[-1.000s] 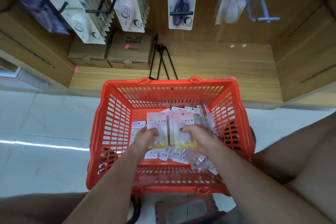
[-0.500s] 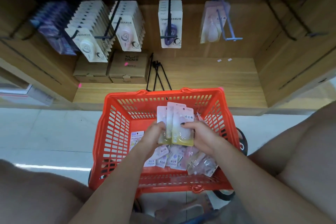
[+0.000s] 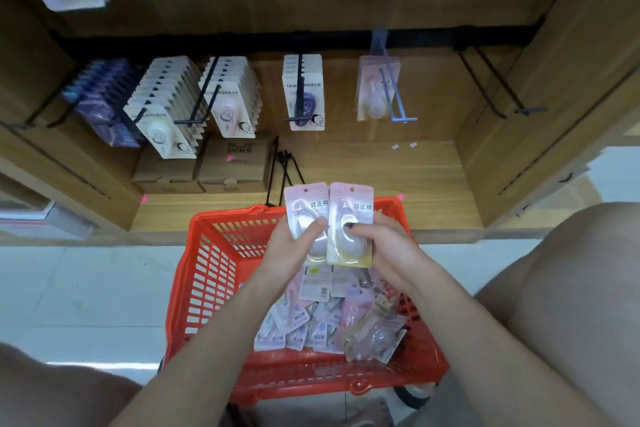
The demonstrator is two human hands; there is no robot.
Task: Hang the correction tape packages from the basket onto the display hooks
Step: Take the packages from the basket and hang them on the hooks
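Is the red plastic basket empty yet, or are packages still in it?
Not empty: a loose pile of correction tape packages still lies inside the red plastic basket.

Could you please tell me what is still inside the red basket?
A loose pile of correction tape packages lies in the red basket; both forearms cover part of it.

Left hand (image 3: 289,250) and right hand (image 3: 384,246) raised, fingers gripping

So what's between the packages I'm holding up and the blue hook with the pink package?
In the head view, only bare wooden shelf lies between the held packages and the blue hook.
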